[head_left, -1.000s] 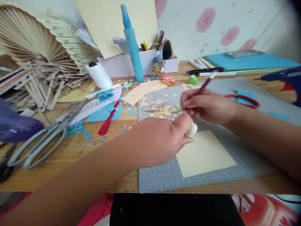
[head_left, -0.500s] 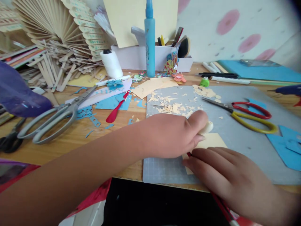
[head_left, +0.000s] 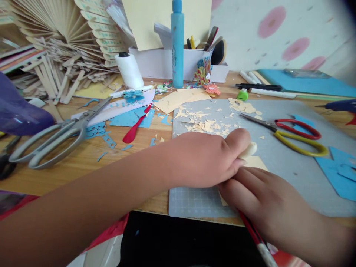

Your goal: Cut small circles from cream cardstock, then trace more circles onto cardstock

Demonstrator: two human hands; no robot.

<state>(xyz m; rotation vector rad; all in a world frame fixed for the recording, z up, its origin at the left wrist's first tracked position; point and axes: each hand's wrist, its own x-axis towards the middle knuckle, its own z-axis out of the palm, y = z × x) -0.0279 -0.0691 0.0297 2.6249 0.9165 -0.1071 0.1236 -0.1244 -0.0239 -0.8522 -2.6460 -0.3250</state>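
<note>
My left hand (head_left: 205,157) is closed around a small cream-white object (head_left: 249,150) whose rounded end pokes out past the thumb. It rests on a pale yellow paper sheet (head_left: 257,162) lying on the grey cutting mat (head_left: 280,159). My right hand (head_left: 267,204) lies just below it with its fingers pressed together on a thin red pen-like tool (head_left: 254,237). That tool runs back under the palm toward the near table edge. Its tip is hidden under the hands.
Red and yellow scissors (head_left: 289,131) lie on the mat's right side, with paper scraps (head_left: 205,124) above my hands. Large grey scissors (head_left: 58,135) lie left on the wooden table. A blue glue bottle (head_left: 177,42), white thread spool (head_left: 128,70) and white box (head_left: 191,63) stand behind.
My right hand came down from the scrap pile above the mat to the near edge of the yellow paper, beside the left hand. The view shifted left, showing the red and yellow scissors.
</note>
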